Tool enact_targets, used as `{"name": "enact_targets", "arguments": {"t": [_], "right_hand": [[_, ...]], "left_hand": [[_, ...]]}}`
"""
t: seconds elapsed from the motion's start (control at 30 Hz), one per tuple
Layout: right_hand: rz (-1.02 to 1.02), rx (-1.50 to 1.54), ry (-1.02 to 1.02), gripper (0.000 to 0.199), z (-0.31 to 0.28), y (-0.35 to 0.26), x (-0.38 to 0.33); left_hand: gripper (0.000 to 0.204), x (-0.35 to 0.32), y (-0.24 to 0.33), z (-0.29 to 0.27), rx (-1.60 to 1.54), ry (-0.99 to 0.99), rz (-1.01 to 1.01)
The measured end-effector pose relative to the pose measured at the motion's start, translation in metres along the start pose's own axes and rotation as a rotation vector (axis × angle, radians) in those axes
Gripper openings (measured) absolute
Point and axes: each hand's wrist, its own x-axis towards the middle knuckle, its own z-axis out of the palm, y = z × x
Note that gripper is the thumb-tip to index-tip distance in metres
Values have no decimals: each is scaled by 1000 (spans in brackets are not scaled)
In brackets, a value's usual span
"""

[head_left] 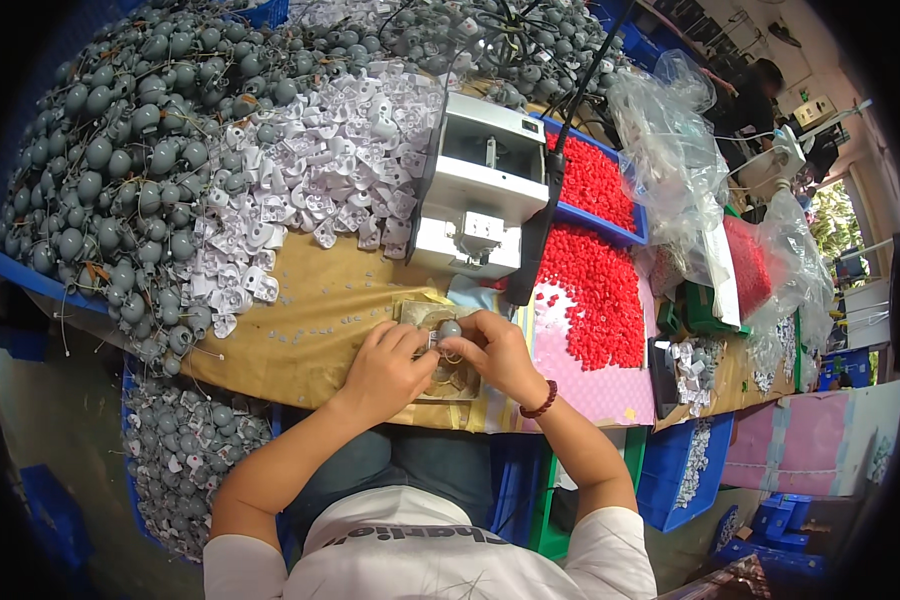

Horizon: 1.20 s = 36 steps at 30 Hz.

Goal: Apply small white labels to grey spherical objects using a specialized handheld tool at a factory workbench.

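Note:
A small grey ball-shaped part (450,328) sits between my two hands, over a tape-edged work block (455,385) on the bench. The thumb and fingers of my right hand (497,350) are closed round this part. Close beside it, my left hand (388,362) has its fingertips pinched together at a small whitish piece, too covered to identify. Similar grey parts with thin wires (110,150) are heaped at the left. Next to them spreads a pile of white plastic pieces (340,170).
A white and black bench machine (485,190) stands just beyond the work block. Small red parts (595,300) lie on a pink sheet and in a blue tray (615,235) to the right. Clear plastic bags (675,150) hang beyond. Below the bench's left side is a bin of grey parts (195,440).

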Motion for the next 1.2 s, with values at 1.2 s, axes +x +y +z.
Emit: {"name": "enact_targets", "arguments": {"t": [1.2], "right_hand": [[-454,766,543,71,-89,-77,83]], "left_hand": [[40,23,14,7,2,0,-226]]}}
